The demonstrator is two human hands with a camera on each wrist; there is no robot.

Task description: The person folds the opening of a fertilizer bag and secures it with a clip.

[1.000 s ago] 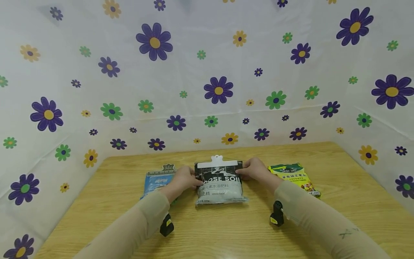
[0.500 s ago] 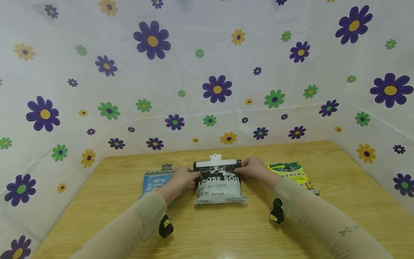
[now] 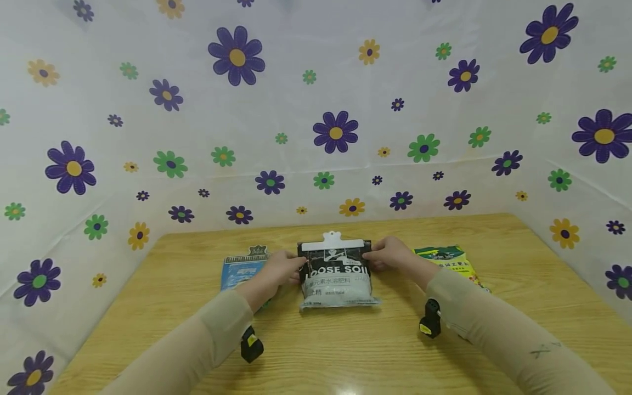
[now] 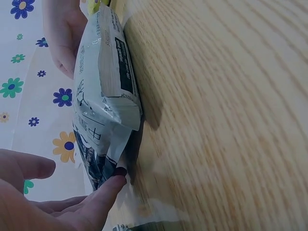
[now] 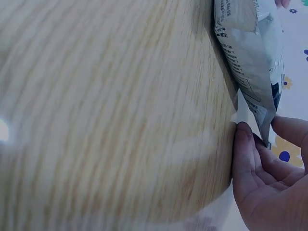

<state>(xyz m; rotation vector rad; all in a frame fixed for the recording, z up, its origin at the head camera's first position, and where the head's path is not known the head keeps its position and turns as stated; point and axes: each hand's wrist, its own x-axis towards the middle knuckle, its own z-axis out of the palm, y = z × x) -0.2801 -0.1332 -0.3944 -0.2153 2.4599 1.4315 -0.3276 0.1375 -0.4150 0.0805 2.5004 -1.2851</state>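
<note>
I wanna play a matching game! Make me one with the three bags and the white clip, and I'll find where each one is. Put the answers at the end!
Things:
1. Blue bag
2. White clip
3. Yellow bag
4. Black-and-grey bag

Places:
A. In the middle of the three bags
B. Partly hidden by the right arm
C. Along a bag's top edge, in the middle of the row
D. Partly hidden by the left arm

Right pairs: 1-D, 2-C, 3-B, 4-A

You have soft, muted light, a small white glare on the counter (image 3: 326, 345), and faint shadow beside the bag (image 4: 103, 72)
</note>
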